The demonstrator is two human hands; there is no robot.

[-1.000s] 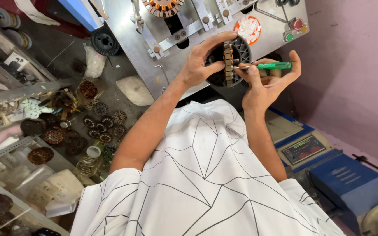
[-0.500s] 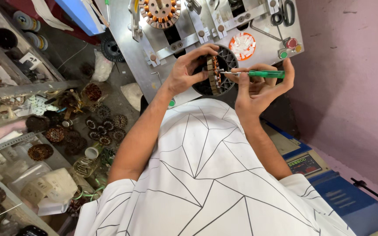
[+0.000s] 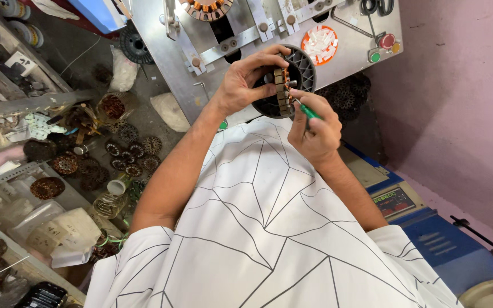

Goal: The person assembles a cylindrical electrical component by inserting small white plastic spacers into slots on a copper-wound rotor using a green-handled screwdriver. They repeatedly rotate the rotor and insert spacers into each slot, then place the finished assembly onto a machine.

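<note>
The left hand (image 3: 245, 84) is closed around the black stator (image 3: 290, 80), held at 12 o'clock above the table (image 3: 161, 40). The right hand (image 3: 315, 131), at 5 o'clock of it, grips a green tool (image 3: 308, 110) touching the core.

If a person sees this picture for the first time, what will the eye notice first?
First, at top centre, the left hand grips a round black motor part with copper windings, while the right hand pushes a green tool into it. Behind them is a grey metal machine panel with red and green buttons. On the left lie many copper coils.
</note>
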